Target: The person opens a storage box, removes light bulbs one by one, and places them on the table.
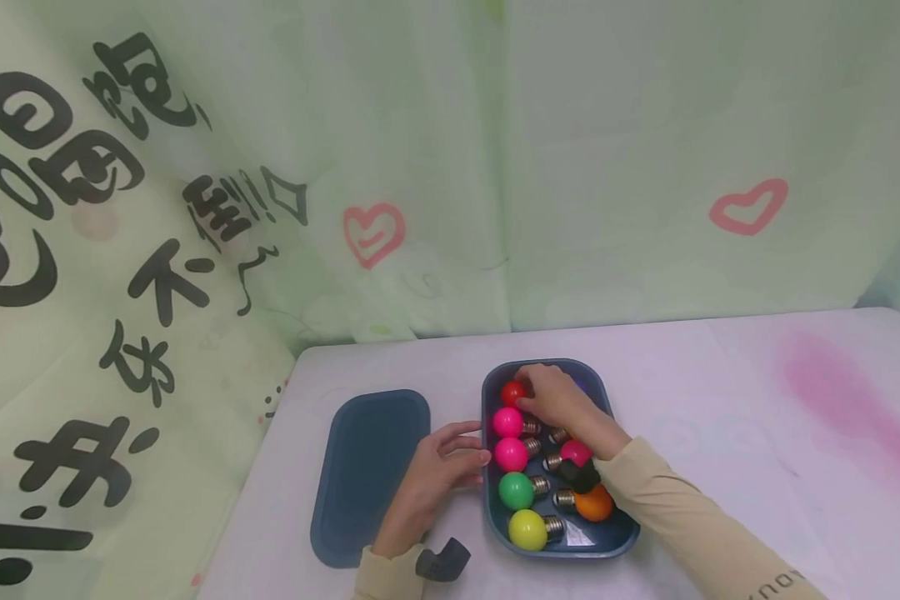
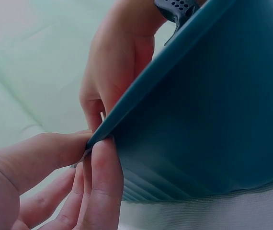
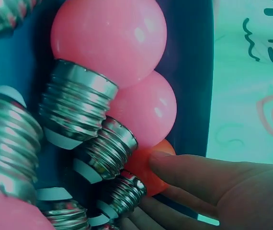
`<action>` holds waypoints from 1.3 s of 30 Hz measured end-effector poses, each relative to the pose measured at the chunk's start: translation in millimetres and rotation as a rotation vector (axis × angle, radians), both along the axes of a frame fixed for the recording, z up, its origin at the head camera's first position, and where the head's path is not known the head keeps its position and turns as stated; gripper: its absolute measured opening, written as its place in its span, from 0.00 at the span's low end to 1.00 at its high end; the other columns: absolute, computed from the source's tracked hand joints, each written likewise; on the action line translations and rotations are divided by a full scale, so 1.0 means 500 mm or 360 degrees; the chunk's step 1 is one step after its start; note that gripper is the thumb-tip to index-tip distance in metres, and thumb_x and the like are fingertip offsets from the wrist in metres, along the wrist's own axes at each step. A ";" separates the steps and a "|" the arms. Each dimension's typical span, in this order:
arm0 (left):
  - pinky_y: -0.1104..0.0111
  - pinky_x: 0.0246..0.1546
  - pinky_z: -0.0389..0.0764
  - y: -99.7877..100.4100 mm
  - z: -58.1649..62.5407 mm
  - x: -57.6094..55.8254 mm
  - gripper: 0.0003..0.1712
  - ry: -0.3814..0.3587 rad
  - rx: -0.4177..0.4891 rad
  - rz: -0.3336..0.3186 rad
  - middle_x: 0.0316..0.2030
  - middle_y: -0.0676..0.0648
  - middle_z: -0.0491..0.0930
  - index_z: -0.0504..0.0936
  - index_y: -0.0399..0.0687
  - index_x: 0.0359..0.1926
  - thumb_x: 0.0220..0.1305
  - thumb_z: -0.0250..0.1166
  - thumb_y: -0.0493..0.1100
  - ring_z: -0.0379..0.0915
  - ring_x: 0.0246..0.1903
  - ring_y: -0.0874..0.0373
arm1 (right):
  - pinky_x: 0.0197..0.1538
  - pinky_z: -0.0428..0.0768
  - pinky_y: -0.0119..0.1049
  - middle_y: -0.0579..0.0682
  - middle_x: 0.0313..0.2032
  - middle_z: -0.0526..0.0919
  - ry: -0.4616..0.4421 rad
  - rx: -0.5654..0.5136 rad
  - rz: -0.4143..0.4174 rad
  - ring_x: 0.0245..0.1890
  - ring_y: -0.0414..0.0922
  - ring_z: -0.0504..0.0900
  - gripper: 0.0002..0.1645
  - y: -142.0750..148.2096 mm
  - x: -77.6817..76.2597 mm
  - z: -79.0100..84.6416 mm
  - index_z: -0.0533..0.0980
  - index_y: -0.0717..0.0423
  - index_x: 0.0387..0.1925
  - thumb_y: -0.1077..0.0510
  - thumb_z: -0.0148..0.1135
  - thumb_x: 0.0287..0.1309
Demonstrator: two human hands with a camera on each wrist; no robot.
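In the head view a dark blue tray [image 1: 621,533] holds round coloured bulbs with metal screw bases. At its far left corner my right hand [image 1: 562,402] pinches a red bulb [image 1: 513,392], thumb on one side and fingers on the other; the right wrist view shows this bulb [image 3: 148,167] beside two pink ones. Below it in the left row lie two pink bulbs [image 1: 511,455], a green bulb [image 1: 516,491] and a yellow bulb [image 1: 528,530]. My left hand [image 1: 444,467] pinches the tray's left rim [image 2: 141,84] between thumb and fingers.
A flat dark blue lid-like piece [image 1: 367,483] lies left of the tray on the white table [image 1: 720,400]. An orange bulb [image 1: 594,503] and another pink bulb [image 1: 574,452] sit on the tray's right side. Pale green curtains [image 1: 607,167] hang behind.
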State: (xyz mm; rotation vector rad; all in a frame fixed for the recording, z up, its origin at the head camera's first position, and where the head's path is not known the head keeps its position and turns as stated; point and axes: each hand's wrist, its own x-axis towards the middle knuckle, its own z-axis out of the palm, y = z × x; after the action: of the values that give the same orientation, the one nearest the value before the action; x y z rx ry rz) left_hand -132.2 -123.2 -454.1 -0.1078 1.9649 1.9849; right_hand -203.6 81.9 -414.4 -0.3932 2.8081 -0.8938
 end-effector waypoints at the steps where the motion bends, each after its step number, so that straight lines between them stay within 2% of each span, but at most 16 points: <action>1: 0.66 0.38 0.86 0.000 0.000 0.000 0.29 0.0002 0.0004 0.0000 0.45 0.43 0.83 0.78 0.43 0.61 0.58 0.73 0.41 0.82 0.38 0.57 | 0.57 0.79 0.53 0.64 0.49 0.83 0.0002 0.0000 -0.0008 0.51 0.59 0.82 0.25 0.000 0.000 -0.001 0.74 0.69 0.57 0.62 0.67 0.60; 16: 0.63 0.40 0.86 0.002 -0.001 0.000 0.29 0.0022 -0.0036 0.0010 0.45 0.43 0.83 0.78 0.45 0.61 0.58 0.72 0.41 0.82 0.36 0.57 | 0.54 0.82 0.52 0.62 0.47 0.84 0.0030 -0.0103 0.0000 0.49 0.58 0.83 0.24 0.009 0.000 0.002 0.75 0.67 0.55 0.62 0.68 0.59; 23: 0.62 0.41 0.86 0.000 0.001 -0.001 0.30 0.0013 -0.0037 -0.0003 0.45 0.43 0.83 0.77 0.45 0.62 0.59 0.72 0.43 0.82 0.39 0.56 | 0.53 0.82 0.50 0.61 0.46 0.85 0.0038 -0.0147 0.0049 0.48 0.56 0.84 0.23 0.020 0.010 0.024 0.76 0.66 0.54 0.63 0.68 0.58; 33: 0.63 0.41 0.86 0.002 -0.001 -0.002 0.30 0.0025 -0.0042 -0.0011 0.47 0.43 0.83 0.77 0.46 0.62 0.59 0.72 0.44 0.82 0.40 0.56 | 0.51 0.84 0.47 0.61 0.49 0.84 0.0051 -0.0175 0.0072 0.49 0.57 0.84 0.27 0.044 0.027 0.051 0.74 0.66 0.58 0.61 0.70 0.58; 39: 0.63 0.41 0.86 0.002 -0.004 -0.002 0.30 0.0024 -0.0044 -0.0009 0.47 0.43 0.83 0.76 0.45 0.63 0.59 0.72 0.43 0.82 0.40 0.56 | 0.51 0.84 0.48 0.60 0.48 0.84 0.0097 -0.0196 0.0089 0.48 0.56 0.83 0.25 0.068 0.037 0.059 0.75 0.65 0.56 0.61 0.69 0.58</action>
State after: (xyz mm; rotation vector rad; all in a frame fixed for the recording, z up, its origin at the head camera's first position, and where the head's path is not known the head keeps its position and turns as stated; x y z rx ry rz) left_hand -133.0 -122.2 -455.9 -0.0938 2.0001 1.9609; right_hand -185.1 115.8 -384.7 -0.5216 2.7894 -1.0635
